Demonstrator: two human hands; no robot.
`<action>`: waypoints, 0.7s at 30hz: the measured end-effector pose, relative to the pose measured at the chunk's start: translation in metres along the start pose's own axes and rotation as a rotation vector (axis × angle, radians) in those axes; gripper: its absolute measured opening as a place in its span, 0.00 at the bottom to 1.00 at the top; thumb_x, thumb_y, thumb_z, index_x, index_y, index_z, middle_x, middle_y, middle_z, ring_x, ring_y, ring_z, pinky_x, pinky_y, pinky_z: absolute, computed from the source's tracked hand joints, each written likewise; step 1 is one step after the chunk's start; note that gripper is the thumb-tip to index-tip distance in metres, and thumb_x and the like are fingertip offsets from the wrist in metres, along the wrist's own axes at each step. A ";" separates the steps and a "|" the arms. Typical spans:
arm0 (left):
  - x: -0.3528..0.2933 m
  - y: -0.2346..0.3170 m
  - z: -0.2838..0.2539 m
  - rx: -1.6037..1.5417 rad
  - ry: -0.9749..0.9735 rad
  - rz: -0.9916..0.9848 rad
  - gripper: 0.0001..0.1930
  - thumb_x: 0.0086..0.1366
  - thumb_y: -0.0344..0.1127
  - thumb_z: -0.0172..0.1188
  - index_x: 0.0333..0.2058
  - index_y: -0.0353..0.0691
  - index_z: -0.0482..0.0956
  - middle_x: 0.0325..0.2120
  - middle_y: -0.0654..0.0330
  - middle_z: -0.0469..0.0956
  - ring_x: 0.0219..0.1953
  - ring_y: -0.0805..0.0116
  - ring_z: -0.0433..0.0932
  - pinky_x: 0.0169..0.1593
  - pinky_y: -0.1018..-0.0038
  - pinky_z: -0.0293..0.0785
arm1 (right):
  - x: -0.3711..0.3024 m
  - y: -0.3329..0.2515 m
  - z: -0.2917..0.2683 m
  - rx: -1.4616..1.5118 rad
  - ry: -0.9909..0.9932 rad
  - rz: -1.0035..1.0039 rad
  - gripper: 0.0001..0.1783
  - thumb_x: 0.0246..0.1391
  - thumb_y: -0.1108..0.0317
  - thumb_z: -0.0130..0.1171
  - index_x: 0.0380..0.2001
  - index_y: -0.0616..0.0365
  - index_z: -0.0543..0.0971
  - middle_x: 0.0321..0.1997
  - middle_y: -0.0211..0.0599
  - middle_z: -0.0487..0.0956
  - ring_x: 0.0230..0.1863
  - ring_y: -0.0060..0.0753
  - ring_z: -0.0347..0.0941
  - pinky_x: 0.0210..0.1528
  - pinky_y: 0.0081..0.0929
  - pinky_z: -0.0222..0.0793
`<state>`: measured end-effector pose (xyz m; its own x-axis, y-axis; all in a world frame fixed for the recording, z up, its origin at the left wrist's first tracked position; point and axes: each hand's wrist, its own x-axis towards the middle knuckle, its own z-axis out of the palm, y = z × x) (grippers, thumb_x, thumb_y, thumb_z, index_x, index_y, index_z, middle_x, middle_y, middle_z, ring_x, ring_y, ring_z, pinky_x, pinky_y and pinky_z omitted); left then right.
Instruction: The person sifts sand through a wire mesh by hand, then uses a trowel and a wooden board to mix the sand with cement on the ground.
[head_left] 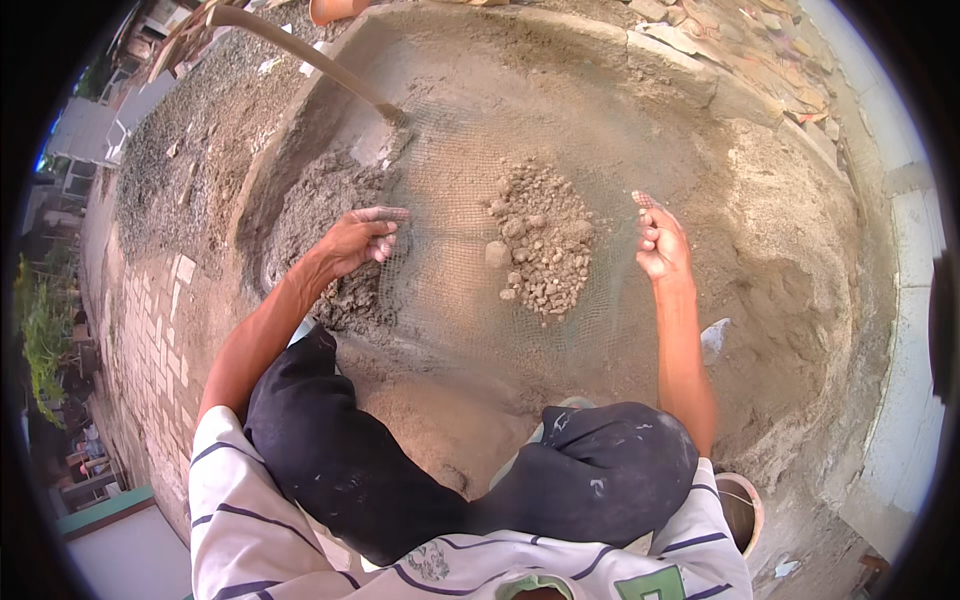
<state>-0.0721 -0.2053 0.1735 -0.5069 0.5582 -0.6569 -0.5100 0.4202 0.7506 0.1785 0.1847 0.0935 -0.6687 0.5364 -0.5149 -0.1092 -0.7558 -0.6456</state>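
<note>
A sheet of wire mesh (pixel 445 260) spans the space between my hands, over sandy ground. Coarse lumps and pebbles (pixel 548 240) lie heaped on it, right of its middle. My left hand (pixel 362 240) is closed on the mesh's left edge, fingers curled and dusty. At the right edge, my right hand (pixel 662 240) grips the mesh with its fingers folded, and a bit of mesh pokes out above them. Below the mesh, near my legs, fine sand (pixel 440 410) is spread on the ground.
Wet grey mortar (pixel 325 235) is piled beside my left hand. A wooden handle (pixel 300 55) slants in from the upper left. A low concrete rim (pixel 570 25) curves round the far side. Gravel (pixel 205 140) lies left, a bucket (pixel 740 510) by my right hip, a pale wall (pixel 910 300) far right.
</note>
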 end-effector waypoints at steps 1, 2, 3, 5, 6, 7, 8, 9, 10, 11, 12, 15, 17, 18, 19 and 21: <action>-0.003 -0.011 -0.044 0.010 0.047 0.021 0.17 0.70 0.24 0.49 0.56 0.32 0.71 0.21 0.64 0.74 0.20 0.76 0.75 0.22 0.80 0.77 | -0.014 0.019 0.038 -0.085 -0.071 0.039 0.11 0.56 0.76 0.53 0.43 0.60 0.77 0.22 0.23 0.71 0.17 0.10 0.62 0.13 0.11 0.55; 0.005 -0.011 -0.050 0.007 0.048 0.039 0.17 0.70 0.24 0.49 0.56 0.32 0.71 0.22 0.63 0.74 0.19 0.76 0.76 0.22 0.79 0.77 | -0.014 0.019 0.043 -0.101 -0.068 0.035 0.11 0.56 0.76 0.53 0.43 0.60 0.77 0.22 0.23 0.71 0.16 0.10 0.62 0.13 0.11 0.55; 0.009 -0.013 -0.057 0.002 0.052 0.057 0.17 0.70 0.24 0.49 0.56 0.32 0.71 0.22 0.63 0.74 0.19 0.76 0.76 0.21 0.79 0.76 | -0.014 0.020 0.048 -0.117 -0.066 0.033 0.11 0.56 0.76 0.53 0.43 0.59 0.77 0.22 0.23 0.71 0.16 0.10 0.61 0.13 0.11 0.55; 0.013 -0.007 -0.046 -0.019 0.018 0.110 0.16 0.70 0.25 0.49 0.55 0.32 0.72 0.22 0.62 0.76 0.19 0.75 0.76 0.21 0.79 0.77 | 0.003 0.015 0.023 -0.055 -0.037 0.045 0.12 0.56 0.77 0.53 0.43 0.58 0.77 0.21 0.21 0.71 0.16 0.09 0.61 0.13 0.11 0.54; 0.024 0.003 -0.036 -0.027 -0.030 0.130 0.16 0.70 0.25 0.50 0.55 0.32 0.72 0.22 0.61 0.76 0.19 0.75 0.76 0.21 0.79 0.77 | 0.011 0.003 0.005 -0.007 -0.034 0.014 0.12 0.57 0.76 0.53 0.45 0.57 0.77 0.21 0.20 0.70 0.16 0.08 0.60 0.12 0.10 0.54; 0.031 0.000 -0.033 -0.045 -0.074 0.125 0.16 0.70 0.25 0.50 0.55 0.32 0.72 0.22 0.61 0.77 0.19 0.75 0.76 0.21 0.78 0.77 | 0.001 0.001 0.001 0.036 -0.018 0.005 0.13 0.57 0.76 0.53 0.46 0.57 0.76 0.20 0.19 0.69 0.15 0.08 0.59 0.11 0.09 0.53; 0.036 -0.003 -0.036 -0.063 -0.118 0.120 0.16 0.70 0.25 0.50 0.55 0.32 0.72 0.22 0.61 0.77 0.19 0.75 0.76 0.21 0.78 0.77 | -0.004 0.001 0.001 0.078 -0.001 -0.004 0.13 0.58 0.75 0.53 0.47 0.57 0.76 0.19 0.18 0.68 0.14 0.08 0.58 0.10 0.08 0.52; 0.047 0.000 -0.047 -0.085 -0.107 0.127 0.16 0.69 0.25 0.50 0.55 0.33 0.72 0.21 0.61 0.77 0.18 0.74 0.77 0.21 0.78 0.77 | 0.002 0.005 0.008 0.030 0.093 0.003 0.14 0.59 0.76 0.52 0.49 0.56 0.75 0.19 0.18 0.68 0.13 0.08 0.58 0.09 0.08 0.53; 0.050 -0.004 -0.069 -0.056 -0.117 0.129 0.16 0.69 0.25 0.50 0.55 0.32 0.72 0.20 0.61 0.76 0.18 0.74 0.76 0.20 0.79 0.77 | -0.009 0.014 0.034 -0.070 0.113 0.026 0.14 0.59 0.76 0.52 0.49 0.56 0.75 0.19 0.18 0.68 0.13 0.08 0.58 0.09 0.08 0.53; 0.050 -0.008 -0.089 -0.053 -0.116 0.105 0.16 0.69 0.25 0.50 0.55 0.32 0.72 0.21 0.60 0.76 0.18 0.74 0.76 0.20 0.79 0.77 | -0.015 0.020 0.067 -0.174 0.121 0.043 0.14 0.59 0.75 0.52 0.49 0.56 0.75 0.19 0.18 0.68 0.12 0.08 0.58 0.09 0.09 0.53; 0.050 -0.011 -0.105 -0.052 -0.113 0.083 0.16 0.69 0.24 0.49 0.55 0.32 0.72 0.21 0.60 0.76 0.18 0.74 0.77 0.20 0.79 0.77 | -0.020 0.019 0.092 -0.280 0.127 0.061 0.15 0.60 0.75 0.51 0.49 0.56 0.75 0.19 0.18 0.68 0.12 0.08 0.58 0.09 0.09 0.54; 0.045 -0.005 -0.139 -0.165 -0.179 0.059 0.16 0.68 0.24 0.48 0.54 0.31 0.72 0.21 0.58 0.77 0.17 0.73 0.77 0.20 0.80 0.78 | -0.023 0.018 0.127 -0.307 0.151 0.068 0.15 0.60 0.75 0.51 0.50 0.56 0.74 0.19 0.18 0.68 0.12 0.08 0.57 0.09 0.09 0.53; 0.035 0.014 -0.157 -0.170 -0.202 0.095 0.16 0.68 0.23 0.48 0.53 0.31 0.73 0.22 0.57 0.78 0.18 0.72 0.78 0.20 0.80 0.78 | -0.037 0.018 0.154 -0.418 0.113 0.067 0.16 0.60 0.74 0.52 0.52 0.55 0.74 0.19 0.18 0.68 0.12 0.07 0.57 0.09 0.09 0.52; 0.026 0.021 -0.173 -0.169 -0.199 0.108 0.16 0.68 0.23 0.48 0.53 0.30 0.73 0.22 0.57 0.78 0.18 0.72 0.78 0.20 0.80 0.78 | -0.039 0.027 0.177 -0.454 0.138 0.089 0.17 0.60 0.74 0.52 0.53 0.54 0.74 0.19 0.18 0.68 0.12 0.07 0.57 0.09 0.09 0.52; 0.020 0.020 -0.193 -0.186 -0.186 0.115 0.16 0.68 0.23 0.48 0.53 0.30 0.73 0.22 0.56 0.78 0.18 0.72 0.78 0.20 0.80 0.78 | -0.038 0.042 0.201 -0.492 0.155 0.119 0.18 0.60 0.73 0.52 0.54 0.53 0.73 0.19 0.18 0.68 0.12 0.07 0.57 0.10 0.09 0.52; 0.009 0.019 -0.237 -0.219 -0.156 0.138 0.15 0.68 0.24 0.48 0.52 0.30 0.74 0.22 0.56 0.78 0.18 0.72 0.78 0.19 0.80 0.77 | -0.038 0.075 0.248 -0.574 0.098 0.135 0.18 0.60 0.74 0.51 0.53 0.53 0.74 0.19 0.18 0.69 0.12 0.07 0.57 0.10 0.10 0.52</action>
<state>-0.2508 -0.3620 0.1652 -0.4772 0.7097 -0.5182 -0.5905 0.1778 0.7872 0.0128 0.0145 0.2047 -0.5753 0.5022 -0.6456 0.4054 -0.5104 -0.7583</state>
